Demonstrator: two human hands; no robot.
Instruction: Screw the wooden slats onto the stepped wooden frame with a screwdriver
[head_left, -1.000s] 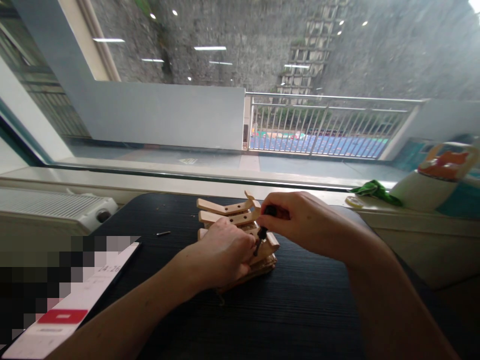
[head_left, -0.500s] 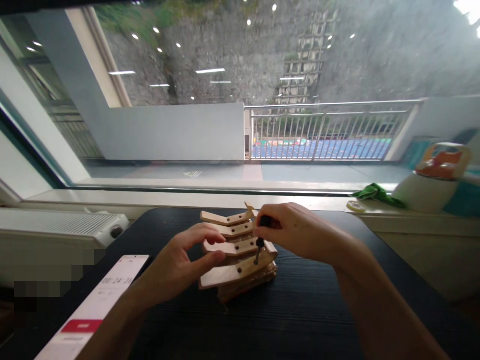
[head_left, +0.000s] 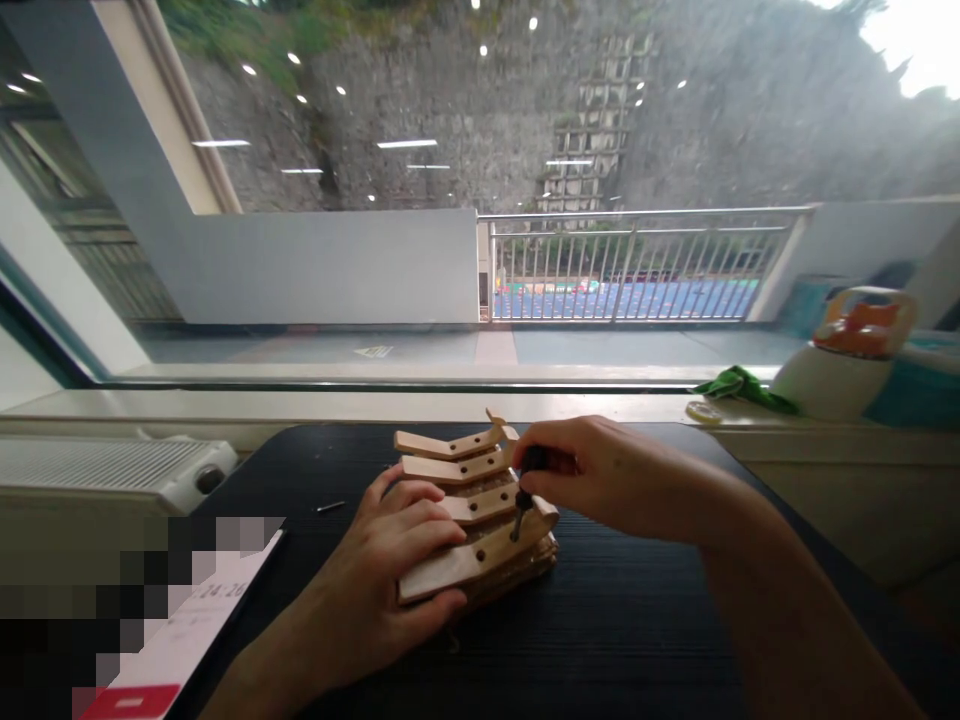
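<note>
A pale wooden slatted piece [head_left: 442,573] sits on the black table, its several bent slats each dotted with dark holes or screw heads. My left hand [head_left: 390,560] grips its left end, fingers over the slats and thumb along the near edge. In my right hand [head_left: 581,462] is a screwdriver [head_left: 523,500] with a dark handle, held nearly upright. Its metal tip meets the right-hand dark spot on the nearest slat; whether a screw is there I cannot tell. Underneath the slats is a rough, brownish layered base [head_left: 544,560], partly hidden.
A small thin metal piece [head_left: 330,507] lies on the black table [head_left: 622,620], left of the slats. A phone [head_left: 217,600] showing a timer is at the left, partly pixelated. Beyond are a radiator [head_left: 112,470], a green cloth [head_left: 742,388] on the sill and a window.
My left hand has come down from hovering with fingers apart and now grips the slatted piece's left end. The screwdriver remains at the same spot. The view has shifted slightly right.
</note>
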